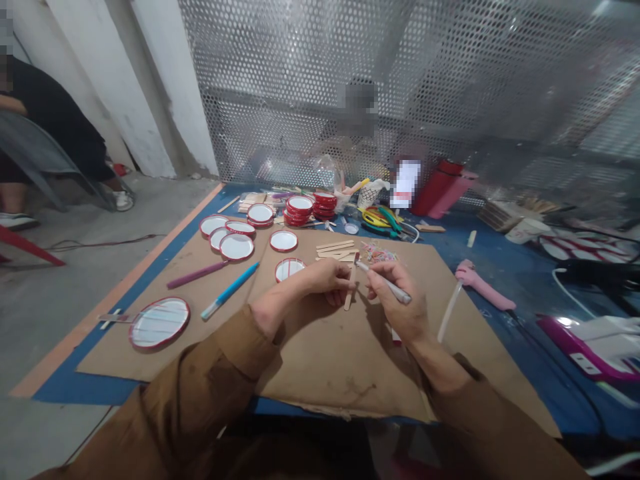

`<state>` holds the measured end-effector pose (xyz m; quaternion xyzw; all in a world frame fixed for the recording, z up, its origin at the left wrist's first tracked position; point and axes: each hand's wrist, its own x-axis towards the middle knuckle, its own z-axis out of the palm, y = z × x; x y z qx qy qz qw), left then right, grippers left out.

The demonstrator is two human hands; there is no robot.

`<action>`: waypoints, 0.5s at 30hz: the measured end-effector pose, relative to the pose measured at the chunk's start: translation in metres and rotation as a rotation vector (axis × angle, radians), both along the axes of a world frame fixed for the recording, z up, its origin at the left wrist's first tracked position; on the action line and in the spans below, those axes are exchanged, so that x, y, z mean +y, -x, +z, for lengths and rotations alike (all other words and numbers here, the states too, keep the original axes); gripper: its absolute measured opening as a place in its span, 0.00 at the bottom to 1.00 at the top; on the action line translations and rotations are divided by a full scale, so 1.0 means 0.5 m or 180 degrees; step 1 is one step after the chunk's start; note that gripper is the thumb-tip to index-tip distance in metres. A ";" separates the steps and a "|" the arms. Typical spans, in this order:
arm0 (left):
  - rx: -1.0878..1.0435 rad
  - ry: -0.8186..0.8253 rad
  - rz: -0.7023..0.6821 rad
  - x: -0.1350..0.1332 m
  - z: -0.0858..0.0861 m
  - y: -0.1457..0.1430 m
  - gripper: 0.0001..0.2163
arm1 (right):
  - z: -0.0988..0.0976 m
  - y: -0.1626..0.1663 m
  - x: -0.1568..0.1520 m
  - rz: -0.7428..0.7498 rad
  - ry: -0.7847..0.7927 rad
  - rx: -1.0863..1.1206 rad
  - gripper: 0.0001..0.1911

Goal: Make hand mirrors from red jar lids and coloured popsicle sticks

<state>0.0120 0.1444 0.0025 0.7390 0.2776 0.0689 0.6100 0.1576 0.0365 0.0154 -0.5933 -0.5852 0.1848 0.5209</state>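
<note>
My left hand (327, 280) pinches a flat wooden craft stick (349, 298), held tilted above the cardboard sheet (345, 360). The stick's upper end is dark red. In my right hand (403, 303) is a pale, slim paint pen (399, 291), its tip touching or very near that red end; I cannot tell which. Just beyond my hands lie several bare craft sticks (334, 247) and a small heap of colourful bits (380, 253). A round, red-rimmed white disc (289, 269) is partly covered by my left forearm.
At the left are a red-rimmed disc with a handle (160, 323), a blue pen (230, 291) and a purple stick (197, 274). Stacked discs (299, 208) and pliers (383, 220) stand behind. A pink glue gun (483, 287) and power strip (575, 347) lie right. A person sits far left.
</note>
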 end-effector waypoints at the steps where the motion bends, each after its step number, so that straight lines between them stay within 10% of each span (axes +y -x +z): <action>1: -0.0018 -0.0001 0.0006 0.001 -0.001 0.000 0.10 | 0.000 0.000 0.000 0.0019 0.0009 -0.0010 0.11; 15: -0.0088 0.0038 0.0064 -0.001 -0.005 0.001 0.10 | 0.000 0.000 -0.003 0.0085 0.0033 0.0018 0.12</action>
